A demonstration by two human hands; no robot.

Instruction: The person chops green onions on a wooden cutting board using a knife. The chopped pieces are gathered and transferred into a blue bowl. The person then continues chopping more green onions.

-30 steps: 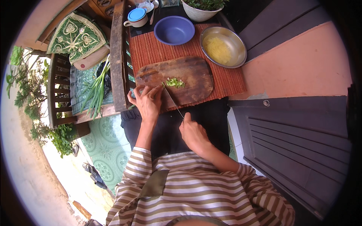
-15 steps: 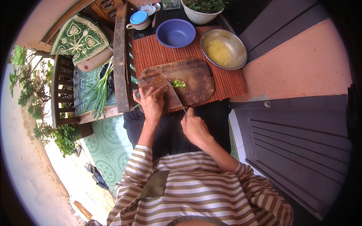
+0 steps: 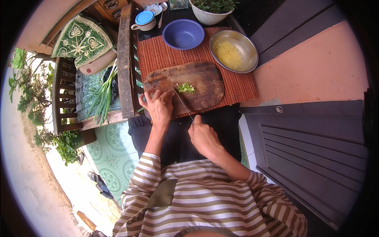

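My right hand [image 3: 205, 136] is closed round the handle of a knife [image 3: 184, 104]. The blade slants up and left across the near part of a worn wooden cutting board [image 3: 207, 79], its tip beside my left fingertips. My left hand [image 3: 160, 107] lies over the board's front left edge with bent fingers pressed down; what is under them is hidden. Just right of the blade tip sits a small heap of chopped green pieces [image 3: 185, 87], looking like cut spring onion.
The board lies on an orange-red woven mat [image 3: 152, 53]. Behind it stand a blue bowl [image 3: 183, 34], a metal bowl [image 3: 251, 51] with pale yellow shreds, a lidded cup [image 3: 144, 21] and a potted plant [image 3: 211, 15]. Spring onions [image 3: 103, 96] lie on the bench at left, beyond a wooden post [image 3: 126, 67].
The knife has shifted slightly left, with its tip closer to my left fingertips. My left hand stays nearly in place. The whole view has moved a little.
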